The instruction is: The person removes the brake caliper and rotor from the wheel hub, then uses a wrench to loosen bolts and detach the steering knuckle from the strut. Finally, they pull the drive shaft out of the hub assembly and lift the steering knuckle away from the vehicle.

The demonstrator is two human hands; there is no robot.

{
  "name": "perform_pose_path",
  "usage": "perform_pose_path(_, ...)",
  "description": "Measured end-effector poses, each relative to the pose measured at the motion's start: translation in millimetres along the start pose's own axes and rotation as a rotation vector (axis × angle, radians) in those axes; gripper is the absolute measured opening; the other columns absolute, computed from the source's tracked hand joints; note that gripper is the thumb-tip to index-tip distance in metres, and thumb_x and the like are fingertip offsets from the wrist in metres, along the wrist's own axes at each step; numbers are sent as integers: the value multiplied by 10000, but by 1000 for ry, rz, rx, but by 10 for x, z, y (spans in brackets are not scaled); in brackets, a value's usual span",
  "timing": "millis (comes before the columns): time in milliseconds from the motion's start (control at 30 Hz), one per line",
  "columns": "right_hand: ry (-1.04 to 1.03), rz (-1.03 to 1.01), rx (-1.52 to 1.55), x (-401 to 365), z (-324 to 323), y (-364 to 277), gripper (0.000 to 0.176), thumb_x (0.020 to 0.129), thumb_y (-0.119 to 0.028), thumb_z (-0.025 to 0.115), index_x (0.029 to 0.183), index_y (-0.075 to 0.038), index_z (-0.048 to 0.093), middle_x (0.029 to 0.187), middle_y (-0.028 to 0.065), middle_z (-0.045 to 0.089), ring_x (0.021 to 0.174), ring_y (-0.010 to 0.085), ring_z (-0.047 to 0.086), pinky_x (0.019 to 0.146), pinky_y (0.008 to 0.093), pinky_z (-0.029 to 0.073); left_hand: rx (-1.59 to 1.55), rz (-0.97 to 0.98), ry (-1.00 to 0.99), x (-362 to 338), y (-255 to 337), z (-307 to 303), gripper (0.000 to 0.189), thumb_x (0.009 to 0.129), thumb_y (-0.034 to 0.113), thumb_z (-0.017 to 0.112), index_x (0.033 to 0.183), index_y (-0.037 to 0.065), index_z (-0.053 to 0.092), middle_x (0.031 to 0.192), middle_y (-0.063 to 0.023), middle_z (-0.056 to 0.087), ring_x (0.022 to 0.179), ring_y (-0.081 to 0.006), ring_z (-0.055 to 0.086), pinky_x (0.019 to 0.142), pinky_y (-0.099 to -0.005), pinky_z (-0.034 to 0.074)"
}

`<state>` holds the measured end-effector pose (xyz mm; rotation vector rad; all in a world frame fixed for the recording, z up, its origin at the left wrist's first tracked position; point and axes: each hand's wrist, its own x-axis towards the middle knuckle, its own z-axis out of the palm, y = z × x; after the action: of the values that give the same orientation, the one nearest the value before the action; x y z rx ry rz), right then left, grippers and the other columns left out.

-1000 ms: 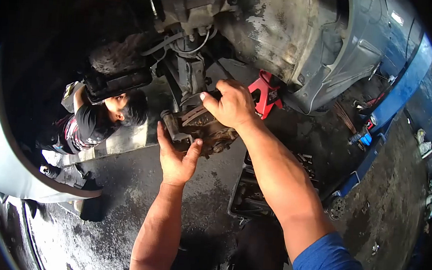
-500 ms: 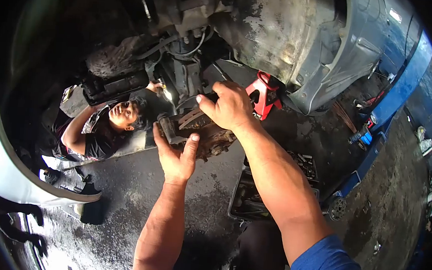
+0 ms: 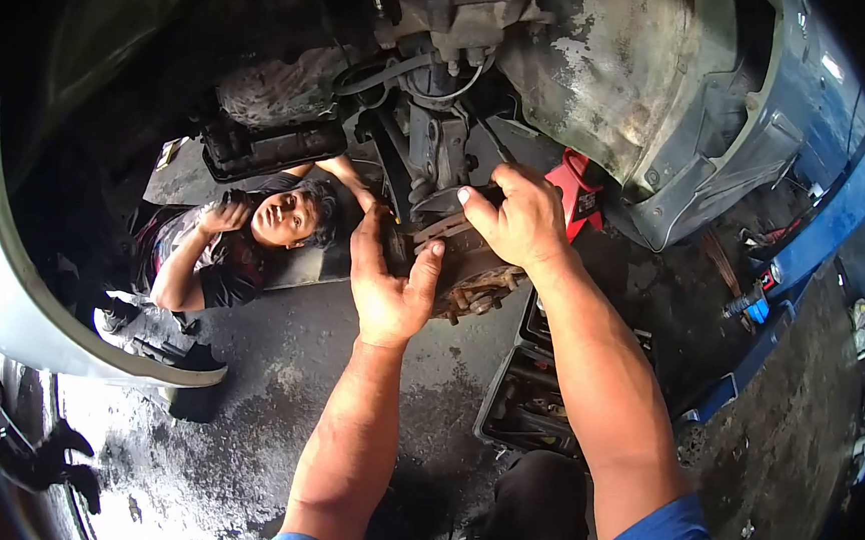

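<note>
A rusty brake caliper assembly [image 3: 472,278] hangs below the car's suspension strut [image 3: 439,145] in the wheel well. My left hand [image 3: 389,287] cups its near left side from below, fingers spread against it. My right hand [image 3: 521,219] grips its top right edge with the fingers curled over. Both forearms reach up from the bottom of the view.
Another person [image 3: 244,237] lies on the floor under the car, arms raised to the underside. A red jack stand [image 3: 578,195] stands behind the caliper. An open tool tray [image 3: 534,398] lies on the wet concrete floor [image 3: 274,379]. A white fender edge [image 3: 9,301] curves at left.
My left hand has slid up along the caliper's left side. My view has shifted, so everything sits further right. The person underneath has changed arm position.
</note>
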<state>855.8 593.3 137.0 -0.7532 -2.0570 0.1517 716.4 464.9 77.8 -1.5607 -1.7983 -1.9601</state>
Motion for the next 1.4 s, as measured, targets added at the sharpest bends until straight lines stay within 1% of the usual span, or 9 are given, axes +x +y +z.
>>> perform_pose_path(67,3,-3,9,9,20,13,411,819,-381,719,799,11,598,770,215,628,717,425,627,632,462,500,-4,3,-11,14,-41,-17,815,813,249,811,1422,-68,371,1334,-214,484,1201,-318,542,1019,-402,448)
perform_pose_path(233,-2,19,-1,-1,-2,-23,410,817,-382,723,835,13,616,785,228,640,733,430,632,642,460,504,-673,-270,-155,49,46,-174,981,781,94,828,1508,-48,184,1427,-206,430,1240,-272,522,1062,-386,432)
perform_pose_path(267,-23,71,3,13,-10,-43,457,785,-436,723,769,12,634,810,234,665,765,442,646,687,506,514,-635,-299,-192,61,26,-193,984,776,95,833,1506,-49,189,1411,-206,449,1230,-270,530,1058,-386,437)
perform_pose_path(367,-23,85,2,6,0,-43,449,783,-428,726,785,12,638,813,229,664,771,443,642,692,503,515,-570,-351,-217,63,-48,-208,926,758,72,841,1470,-45,260,1306,-190,552,1190,-254,554,1023,-378,463)
perform_pose_path(833,-32,118,-10,1,-6,-70,467,789,-437,726,761,10,593,801,209,659,778,434,636,685,501,507,-629,-370,-182,57,-54,-184,720,741,62,853,1318,-3,427,1126,-101,618,1051,-189,608,939,-336,506)
perform_pose_path(1000,-27,97,-22,12,-2,-50,472,793,-456,719,781,5,618,804,220,665,788,436,643,690,503,515,-441,-269,-130,20,40,-157,797,799,98,795,1430,-35,328,1242,-155,580,1141,-230,566,1011,-352,450)
perform_pose_path(1133,-66,152,-65,-7,-22,-72,499,786,-526,696,862,-33,684,814,223,690,822,427,671,751,497,540,-376,-196,-85,-29,9,-107,901,811,161,792,1487,-66,241,1413,-212,448,1265,-271,479,1076,-367,389)
perform_pose_path(1233,-63,140,-61,-5,-30,-62,497,784,-552,682,895,-69,718,807,197,704,825,389,692,787,480,553,-245,-79,-137,-24,-42,-100,917,822,154,795,1505,-54,219,1409,-201,453,1266,-270,478,1095,-369,366)
perform_pose_path(1400,-27,136,-19,-10,-14,-41,466,751,-526,713,827,-66,723,795,133,718,794,339,703,746,450,566,-394,-185,-125,-36,38,-44,805,880,49,717,1517,-23,229,1448,-171,417,1306,-245,445,1112,-365,344)
